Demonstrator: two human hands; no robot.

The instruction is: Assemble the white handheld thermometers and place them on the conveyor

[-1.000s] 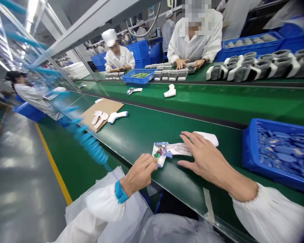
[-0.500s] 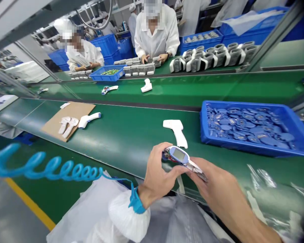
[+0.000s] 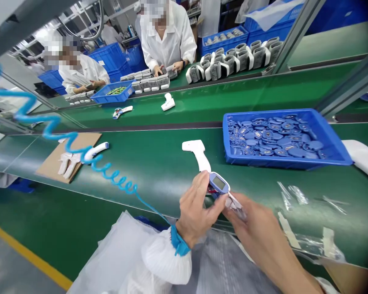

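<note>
Seen from the worker's own head, both hands sit low over a green conveyor surface [image 3: 150, 171]. The left hand [image 3: 199, 206] curls closed around a thermometer display module [image 3: 219, 184], a small blue-framed part with a grey LCD screen, and its fingers [image 3: 199, 192] wrap the module's back. The right hand [image 3: 257, 228] is nearly closed as well, its fingertips [image 3: 233, 204] pinching the module's lower end, where a pale strip [image 3: 235, 206] sticks out (it is too blurred to identify). The module is held just above the belt's near edge.

A white gun-shaped thermometer housing [image 3: 196, 155] lies on the belt just beyond the hands. To the right sits a blue tray [image 3: 332, 136] heaped with blue parts [image 3: 269, 139], with clear plastic scraps [image 3: 294, 194] nearer the worker. A coiled blue cord [image 3: 110, 173] runs to a blue wrist strap [image 3: 178, 241] on the left wrist. Across the line, a co-worker [image 3: 167, 36] in white handles parts.
</note>
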